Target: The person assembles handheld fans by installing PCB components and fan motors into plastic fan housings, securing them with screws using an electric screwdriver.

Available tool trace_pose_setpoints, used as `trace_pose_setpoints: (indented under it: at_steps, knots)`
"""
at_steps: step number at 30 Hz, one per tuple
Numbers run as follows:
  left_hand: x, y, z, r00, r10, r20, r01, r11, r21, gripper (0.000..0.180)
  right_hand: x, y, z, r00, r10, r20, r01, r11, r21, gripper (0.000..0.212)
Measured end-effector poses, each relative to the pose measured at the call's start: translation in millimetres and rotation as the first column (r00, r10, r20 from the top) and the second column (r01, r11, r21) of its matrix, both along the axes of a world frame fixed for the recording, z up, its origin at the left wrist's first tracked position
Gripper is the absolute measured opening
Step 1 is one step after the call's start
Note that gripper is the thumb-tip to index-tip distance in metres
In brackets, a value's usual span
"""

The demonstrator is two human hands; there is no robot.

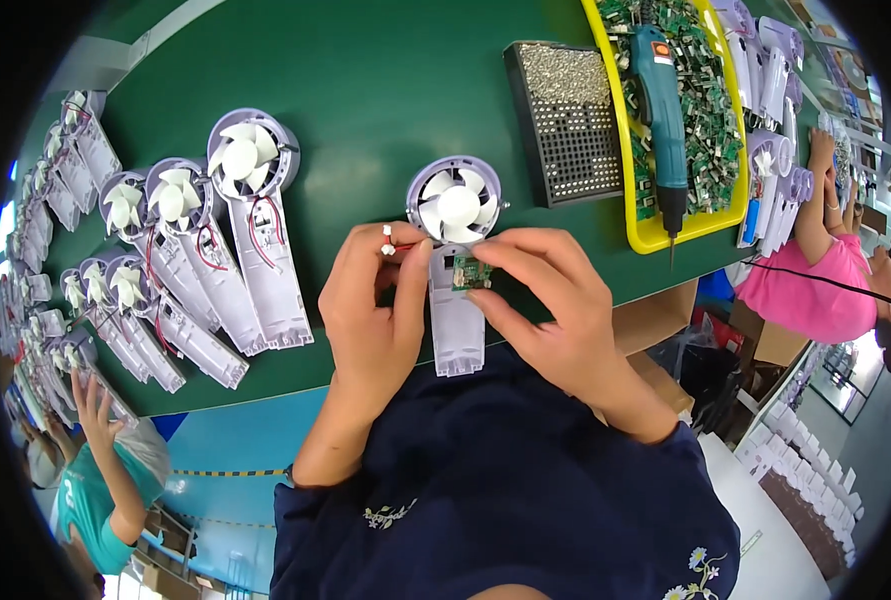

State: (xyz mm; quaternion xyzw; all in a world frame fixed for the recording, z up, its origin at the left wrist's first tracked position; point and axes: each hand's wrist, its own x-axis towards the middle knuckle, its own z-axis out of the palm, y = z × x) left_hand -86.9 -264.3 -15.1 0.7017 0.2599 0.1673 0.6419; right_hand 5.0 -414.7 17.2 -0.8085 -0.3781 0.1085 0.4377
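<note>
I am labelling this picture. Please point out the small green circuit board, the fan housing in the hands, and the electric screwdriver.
green circuit board (472, 272), head view, board face.
fan housing (457, 340), head view, handle.
electric screwdriver (659, 110), head view, teal body.

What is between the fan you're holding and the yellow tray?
In the head view, a black screw tray sits on the green table between the held fan and the yellow tray.

The left hand (370, 310) covers the left edge of the fan shell (455, 300), and its fingers hide most of the thin red wire. The right hand (550, 300) hides part of the small green board (471, 272); the board's parts are too small to tell. The fan rows (55, 300) at far left blur into the dark rim. The boards in the yellow tray (637, 238) are an indistinct heap, cut off at the top edge.
</note>
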Motion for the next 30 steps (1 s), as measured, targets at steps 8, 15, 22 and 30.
trace_pose_setpoints:
  at_steps: [8,15,22,30]
  knots:
    - [5.5,-0.5,-1.4,1.0,0.001,0.02,-0.003,0.998,0.06,0.011,2.8,7.6,5.2,0.997,0.015,0.075,-0.009,0.997,-0.071,0.038]
    - [5.3,-0.2,-1.9,1.0,0.007,0.022,-0.008,0.998,0.063,0.011,-1.3,8.2,4.9,0.996,0.005,0.085,0.006,0.991,-0.137,0.037]
    - [5.2,4.8,0.7,0.994,-0.076,0.08,0.07,0.995,0.075,0.014,-3.2,8.8,3.0,0.996,-0.018,0.084,0.029,0.989,-0.142,0.038]
    - [6.5,8.2,6.5,0.989,-0.138,0.052,0.138,0.99,-0.001,0.016,-5.6,6.3,-2.6,0.997,-0.04,0.067,0.047,0.993,-0.105,0.039]
